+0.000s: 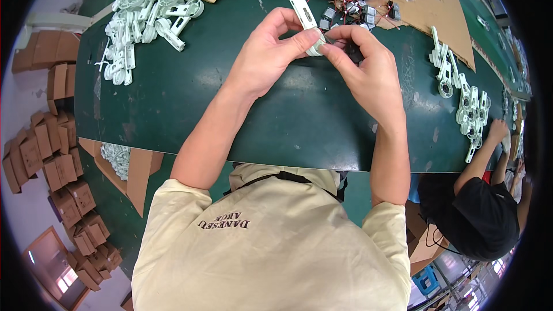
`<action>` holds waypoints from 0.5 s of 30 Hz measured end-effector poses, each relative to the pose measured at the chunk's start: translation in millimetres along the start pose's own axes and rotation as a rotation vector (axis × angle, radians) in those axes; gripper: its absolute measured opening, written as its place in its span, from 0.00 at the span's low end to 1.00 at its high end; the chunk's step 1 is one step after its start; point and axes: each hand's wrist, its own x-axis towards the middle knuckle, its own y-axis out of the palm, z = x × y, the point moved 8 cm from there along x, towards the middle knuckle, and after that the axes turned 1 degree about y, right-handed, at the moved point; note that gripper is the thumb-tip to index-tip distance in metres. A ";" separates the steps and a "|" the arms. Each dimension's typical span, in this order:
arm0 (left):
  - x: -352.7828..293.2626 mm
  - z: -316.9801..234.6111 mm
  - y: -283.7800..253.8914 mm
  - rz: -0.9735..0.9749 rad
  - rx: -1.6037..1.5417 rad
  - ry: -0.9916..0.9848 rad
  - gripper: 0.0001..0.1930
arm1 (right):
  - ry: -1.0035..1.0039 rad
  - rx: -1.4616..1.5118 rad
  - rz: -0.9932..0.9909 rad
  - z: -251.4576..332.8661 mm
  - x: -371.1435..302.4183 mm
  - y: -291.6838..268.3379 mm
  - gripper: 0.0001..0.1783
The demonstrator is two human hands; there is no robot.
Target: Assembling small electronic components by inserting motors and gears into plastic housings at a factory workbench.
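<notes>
I am fitting a small dark part, probably a motor, into the round end of the white plastic bracket [305, 14]. My left hand [268, 52] pinches the bracket; my right hand [368, 69] presses in. Next needs firm, square seating.

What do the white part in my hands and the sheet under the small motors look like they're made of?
The white part looks like moulded plastic: uniform off-white, smooth, faintly glossy, with crisp formed edges. The sheet looks like cardboard: matte brown, flat, with a torn, ragged edge. Both are judged by look alone.
</notes>
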 end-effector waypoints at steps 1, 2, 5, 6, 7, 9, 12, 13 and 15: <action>-0.2 -1.7 -1.2 -0.011 -0.013 0.000 0.15 | 0.015 -0.018 0.030 0.3 0.3 -0.3 0.09; -0.6 -1.5 -1.7 -0.012 -0.013 0.001 0.15 | 0.030 -0.035 0.060 -0.3 0.4 0.9 0.09; -0.7 -2.5 2.3 0.024 0.040 0.030 0.17 | -0.052 0.010 0.020 -2.9 0.3 5.1 0.08; -0.8 -3.7 5.0 0.038 0.037 0.041 0.17 | -0.052 0.009 0.019 -1.9 1.5 5.8 0.08; -1.0 -5.1 6.9 0.051 0.036 0.052 0.17 | -0.075 -0.020 -0.001 2.7 2.1 5.7 0.07; 1.7 -4.3 7.5 0.049 0.028 0.041 0.17 | -0.100 -0.051 -0.025 6.5 4.0 4.7 0.06; 3.0 -2.4 13.5 0.064 0.038 0.031 0.18 | -0.075 -0.039 -0.097 3.7 0.9 -4.3 0.04; 6.8 -1.3 19.3 0.076 0.053 0.035 0.18 | -0.073 -0.047 -0.125 1.5 0.7 -8.4 0.04; 4.8 -2.6 15.8 0.047 0.117 0.064 0.21 | -0.121 -0.076 -0.082 1.0 3.1 -6.5 0.05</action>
